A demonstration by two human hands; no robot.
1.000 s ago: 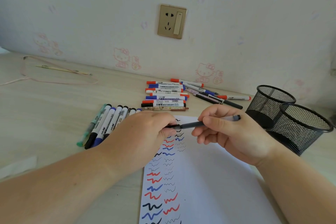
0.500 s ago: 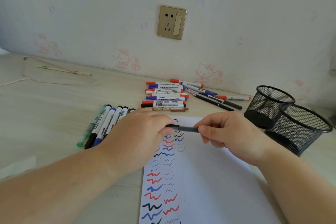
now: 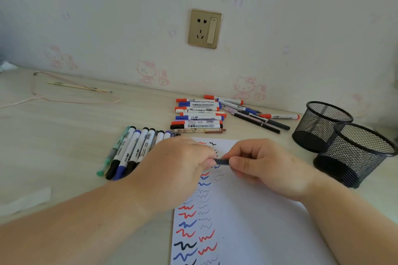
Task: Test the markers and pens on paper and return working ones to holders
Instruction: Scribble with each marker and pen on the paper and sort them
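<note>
A dark pen is pinched between the left hand and right hand; if recapped crookedly, ink could be smeared across the paper at 6 o'clock.

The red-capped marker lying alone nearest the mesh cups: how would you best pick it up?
Pinch the red-capped marker across the middle of its white barrel, coming straight down from above. It lies flat on the desk with its long sides mostly free; the dark pens lie close at its left end, so stay toward the middle or right, fingers crosswise to its length.
</note>
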